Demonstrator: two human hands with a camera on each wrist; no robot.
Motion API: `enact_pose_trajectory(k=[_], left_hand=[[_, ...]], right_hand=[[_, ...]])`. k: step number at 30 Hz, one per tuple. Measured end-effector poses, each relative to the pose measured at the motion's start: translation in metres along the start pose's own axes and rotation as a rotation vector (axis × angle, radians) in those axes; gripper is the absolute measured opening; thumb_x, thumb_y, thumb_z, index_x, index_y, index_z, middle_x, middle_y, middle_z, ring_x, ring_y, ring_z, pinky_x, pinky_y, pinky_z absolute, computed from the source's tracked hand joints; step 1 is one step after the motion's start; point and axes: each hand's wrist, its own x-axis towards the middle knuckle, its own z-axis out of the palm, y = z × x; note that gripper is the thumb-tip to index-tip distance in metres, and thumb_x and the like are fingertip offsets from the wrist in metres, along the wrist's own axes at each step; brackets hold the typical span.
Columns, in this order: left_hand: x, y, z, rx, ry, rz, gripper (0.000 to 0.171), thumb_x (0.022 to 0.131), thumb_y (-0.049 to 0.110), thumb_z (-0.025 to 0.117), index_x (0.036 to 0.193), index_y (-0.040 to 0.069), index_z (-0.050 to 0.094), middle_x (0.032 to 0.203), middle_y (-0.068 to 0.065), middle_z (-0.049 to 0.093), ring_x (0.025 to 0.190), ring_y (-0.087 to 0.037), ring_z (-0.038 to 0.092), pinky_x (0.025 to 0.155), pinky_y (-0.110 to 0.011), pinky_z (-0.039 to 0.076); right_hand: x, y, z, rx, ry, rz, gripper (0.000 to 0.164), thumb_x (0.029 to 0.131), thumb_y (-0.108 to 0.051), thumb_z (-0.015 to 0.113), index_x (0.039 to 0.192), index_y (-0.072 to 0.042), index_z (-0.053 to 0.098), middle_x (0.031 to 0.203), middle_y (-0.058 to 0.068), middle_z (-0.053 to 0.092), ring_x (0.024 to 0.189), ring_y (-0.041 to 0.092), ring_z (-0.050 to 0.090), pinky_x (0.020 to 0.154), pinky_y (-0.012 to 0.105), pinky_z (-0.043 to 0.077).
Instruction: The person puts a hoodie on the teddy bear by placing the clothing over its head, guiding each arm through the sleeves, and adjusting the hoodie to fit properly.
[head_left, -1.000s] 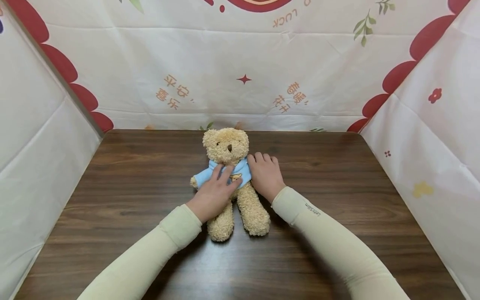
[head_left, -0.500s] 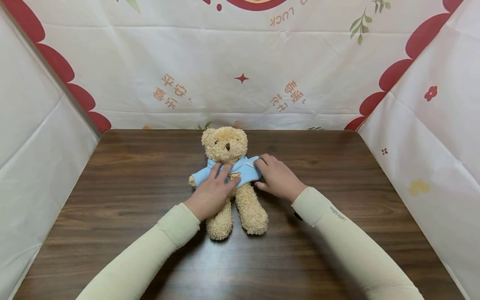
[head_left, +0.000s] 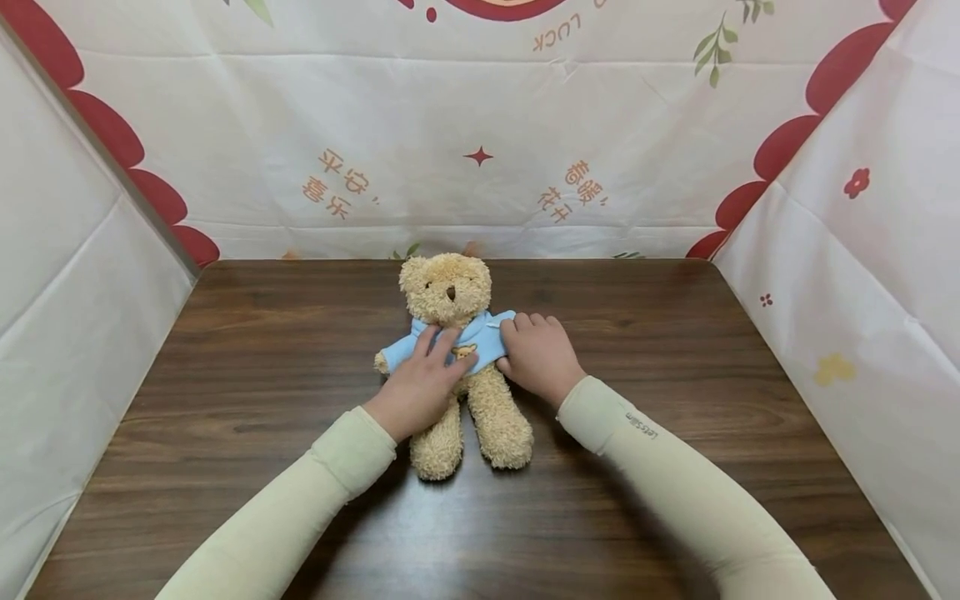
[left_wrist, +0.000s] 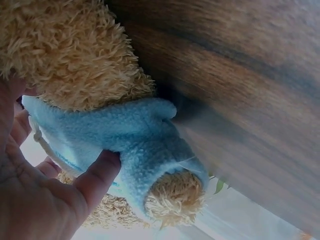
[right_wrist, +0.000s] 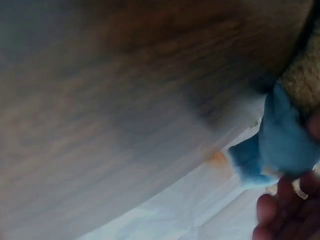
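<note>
A tan plush teddy bear in a light blue hooded top lies face up near the table's far edge. My left hand rests on its chest and belly with spread fingers; the left wrist view shows a finger pressed against the blue fleece. At the bear's other side, my right hand pinches the sleeve, covering that arm's end. In the right wrist view, blue cloth lies between the thumb and the fingers. The opposite paw pokes out of its cuff.
Beneath the bear is a dark wood-grain table. White printed cloth hangs behind it, and more cloth walls the left and right sides. Both forearms wear pale green sleeves.
My right hand first slid right, drawing the bear's sleeve outward, then came back a little to the left. My left hand has stayed on the bear's chest.
</note>
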Motion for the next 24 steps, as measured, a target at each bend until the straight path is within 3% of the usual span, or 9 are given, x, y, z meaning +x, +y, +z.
enact_pose_trajectory(k=[4,8,10,12,14,16,18,21,24], left_hand=[[0.0,-0.001,0.0,0.005,0.013,0.005,0.061,0.084,0.004,0.073,0.142,0.016,0.057,0.149,-0.022,0.034,0.134,-0.047,0.032,0.062,-0.034,0.056],[0.0,0.0,0.0,0.0,0.005,-0.001,0.061,0.084,0.004,0.072,0.142,0.015,0.056,0.149,-0.022,0.033,0.134,-0.047,0.032,0.061,-0.034,0.056],[0.0,0.0,0.0,-0.002,-0.003,-0.003,0.061,0.085,0.004,0.071,0.143,0.016,0.055,0.15,-0.022,0.033,0.135,-0.047,0.031,0.062,-0.033,0.056],[-0.001,0.0,-0.001,-0.006,-0.007,-0.009,0.061,0.085,0.004,0.071,0.143,0.016,0.055,0.15,-0.021,0.032,0.135,-0.046,0.03,0.061,-0.033,0.056],[-0.002,0.0,-0.001,-0.01,-0.001,-0.011,0.062,0.084,0.003,0.072,0.142,0.016,0.056,0.15,-0.021,0.032,0.135,-0.046,0.03,0.061,-0.032,0.056],[-0.003,-0.001,-0.002,-0.011,0.01,-0.011,0.062,0.083,0.001,0.072,0.141,0.016,0.057,0.15,-0.021,0.033,0.134,-0.046,0.031,0.06,-0.032,0.055],[-0.003,-0.001,-0.002,-0.011,0.018,-0.009,0.062,0.082,0.0,0.071,0.141,0.015,0.058,0.149,-0.021,0.033,0.134,-0.046,0.032,0.058,-0.031,0.054],[-0.002,-0.001,-0.001,-0.013,0.003,-0.014,0.062,0.083,-0.001,0.069,0.142,0.016,0.057,0.15,-0.021,0.032,0.135,-0.046,0.031,0.056,-0.029,0.052],[-0.001,0.0,0.001,-0.015,-0.015,-0.021,0.063,0.084,0.0,0.069,0.143,0.017,0.055,0.151,-0.02,0.03,0.136,-0.046,0.029,0.056,-0.029,0.052]], right_hand=[[0.004,-0.008,0.002,-0.081,0.02,0.074,0.036,0.084,-0.037,0.076,0.09,-0.006,0.059,0.077,0.009,0.055,0.066,0.027,0.055,0.061,0.041,0.043],[0.005,-0.009,0.004,-0.043,0.017,0.073,0.026,0.086,-0.027,0.074,0.086,-0.007,0.059,0.076,0.009,0.058,0.066,0.027,0.056,0.061,0.041,0.043],[0.005,-0.003,0.002,0.072,-0.023,0.022,0.022,0.087,-0.023,0.072,0.084,-0.009,0.056,0.076,0.007,0.056,0.066,0.024,0.054,0.06,0.039,0.042],[0.004,0.009,-0.003,0.274,-0.081,-0.019,0.021,0.087,-0.022,0.073,0.084,-0.01,0.056,0.078,0.005,0.054,0.067,0.022,0.052,0.061,0.037,0.042],[0.003,0.024,-0.008,0.516,-0.132,-0.006,0.018,0.088,-0.019,0.071,0.087,-0.01,0.057,0.082,0.004,0.055,0.072,0.02,0.053,0.065,0.036,0.044],[0.001,0.04,-0.008,0.727,-0.161,0.081,0.011,0.092,-0.018,0.067,0.093,-0.01,0.059,0.087,0.004,0.058,0.077,0.02,0.055,0.068,0.037,0.046],[-0.002,0.053,-0.006,0.865,-0.167,0.201,0.011,0.097,-0.018,0.061,0.103,-0.008,0.062,0.096,0.005,0.062,0.085,0.021,0.058,0.074,0.04,0.048],[-0.004,0.062,0.002,0.98,-0.204,0.366,0.025,0.103,-0.021,0.053,0.121,-0.005,0.06,0.109,0.009,0.064,0.095,0.025,0.06,0.078,0.042,0.048],[-0.001,0.064,0.011,1.081,-0.268,0.456,0.035,0.105,-0.023,0.05,0.133,-0.003,0.055,0.114,0.013,0.062,0.098,0.028,0.061,0.078,0.041,0.048]])
